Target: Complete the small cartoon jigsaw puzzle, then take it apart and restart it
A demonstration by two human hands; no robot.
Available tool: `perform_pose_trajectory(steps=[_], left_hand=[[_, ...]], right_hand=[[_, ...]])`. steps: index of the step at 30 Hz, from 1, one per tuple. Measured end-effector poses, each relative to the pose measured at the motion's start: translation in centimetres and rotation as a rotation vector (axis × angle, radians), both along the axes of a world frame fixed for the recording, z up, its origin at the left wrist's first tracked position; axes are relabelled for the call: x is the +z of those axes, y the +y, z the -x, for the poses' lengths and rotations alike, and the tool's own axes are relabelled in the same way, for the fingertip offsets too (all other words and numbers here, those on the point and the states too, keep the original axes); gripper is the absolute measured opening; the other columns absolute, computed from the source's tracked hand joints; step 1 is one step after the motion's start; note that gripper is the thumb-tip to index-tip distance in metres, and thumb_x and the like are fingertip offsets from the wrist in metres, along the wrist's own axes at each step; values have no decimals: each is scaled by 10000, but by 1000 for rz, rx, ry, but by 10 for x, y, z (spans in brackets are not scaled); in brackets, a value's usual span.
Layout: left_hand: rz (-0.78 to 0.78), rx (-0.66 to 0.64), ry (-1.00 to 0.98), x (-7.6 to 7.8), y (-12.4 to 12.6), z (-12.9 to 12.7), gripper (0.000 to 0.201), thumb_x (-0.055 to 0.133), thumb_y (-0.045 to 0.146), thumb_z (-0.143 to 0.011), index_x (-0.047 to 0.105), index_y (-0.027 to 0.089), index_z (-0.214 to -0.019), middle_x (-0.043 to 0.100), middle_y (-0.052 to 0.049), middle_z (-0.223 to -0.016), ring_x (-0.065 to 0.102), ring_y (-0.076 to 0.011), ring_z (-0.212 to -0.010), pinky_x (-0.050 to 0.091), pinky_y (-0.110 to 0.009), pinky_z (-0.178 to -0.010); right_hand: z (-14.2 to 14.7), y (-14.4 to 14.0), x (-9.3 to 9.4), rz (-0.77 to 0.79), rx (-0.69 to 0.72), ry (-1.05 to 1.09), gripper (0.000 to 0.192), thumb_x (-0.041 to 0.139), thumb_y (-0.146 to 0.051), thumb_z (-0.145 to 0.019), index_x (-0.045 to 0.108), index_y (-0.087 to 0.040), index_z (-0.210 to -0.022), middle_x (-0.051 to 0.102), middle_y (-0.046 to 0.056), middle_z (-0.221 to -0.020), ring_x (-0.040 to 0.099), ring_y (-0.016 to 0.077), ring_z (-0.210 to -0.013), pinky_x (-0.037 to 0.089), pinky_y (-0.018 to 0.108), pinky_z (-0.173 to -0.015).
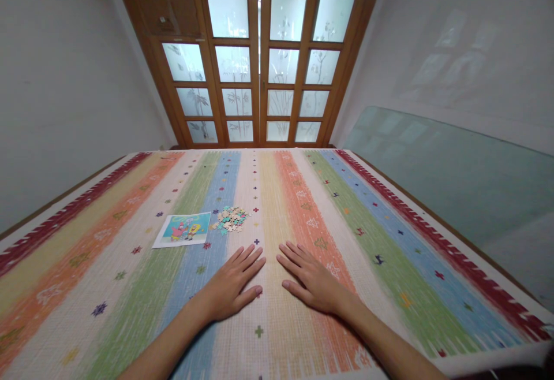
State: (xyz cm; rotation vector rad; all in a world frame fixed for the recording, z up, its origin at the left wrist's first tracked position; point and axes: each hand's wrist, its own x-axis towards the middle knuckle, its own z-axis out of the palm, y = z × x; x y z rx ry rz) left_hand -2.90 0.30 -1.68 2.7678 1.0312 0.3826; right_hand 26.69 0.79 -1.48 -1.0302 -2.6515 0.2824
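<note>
Left hand [231,286], right hand [310,279] flat, empty, on woven striped cloth [389,235].

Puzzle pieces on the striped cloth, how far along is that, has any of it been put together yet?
Laid out: the puzzle pieces sit in a loose heap beside the picture card. In hand: nothing; the left hand and right hand rest flat and empty on the striped cloth. Left: no joined pieces are visible.
</note>
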Motion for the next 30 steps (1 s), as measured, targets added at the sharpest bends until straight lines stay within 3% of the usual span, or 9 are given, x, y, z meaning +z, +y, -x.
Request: perform_pose_trajectory(steps=[14, 22, 27, 30], left_hand=[[43, 10, 2, 1, 1, 0, 616, 451, 476, -1072, 272, 273, -1626, 268, -75, -1685, 210, -283, -1571, 240, -538, -1273], [85, 49, -48, 4, 3, -1, 598, 495, 471, -1053, 359, 239, -1588, 367, -92, -1647, 294, -270, -1547, 281, -529, -1259], [-17, 117, -66, 13, 14, 1, 529, 457, 444, -1062, 450, 195, -1529, 419, -106, -1620, 324, -276, -1533, 302, -512, -1255], [-103, 164, -88, 23, 25, 4, 536, 437, 440, -1061, 430, 200, -1540, 415, -112, -1621, 336, -287, -1526, 310, -535, -1251]], right_hand=[[-1, 1, -1, -4, 3, 15, 569, 514, -411, -1048, 433, -203, -1571, 364, 129, -1641, 295, 311, -1542, 297, 581, -1241], [-1, 2, -3, -5, 0, 36, 566, 503, -434, -1049, 438, -219, -1569, 367, 128, -1639, 291, 300, -1545, 287, 581, -1243], [0, 3, -4, -12, -2, 32, 574, 504, -447, -1047, 450, -200, -1562, 368, 143, -1633, 297, 316, -1540, 284, 592, -1240], [0, 3, -5, -18, 1, 40, 573, 496, -457, -1051, 445, -211, -1566, 365, 142, -1633, 298, 316, -1540, 282, 598, -1238]])
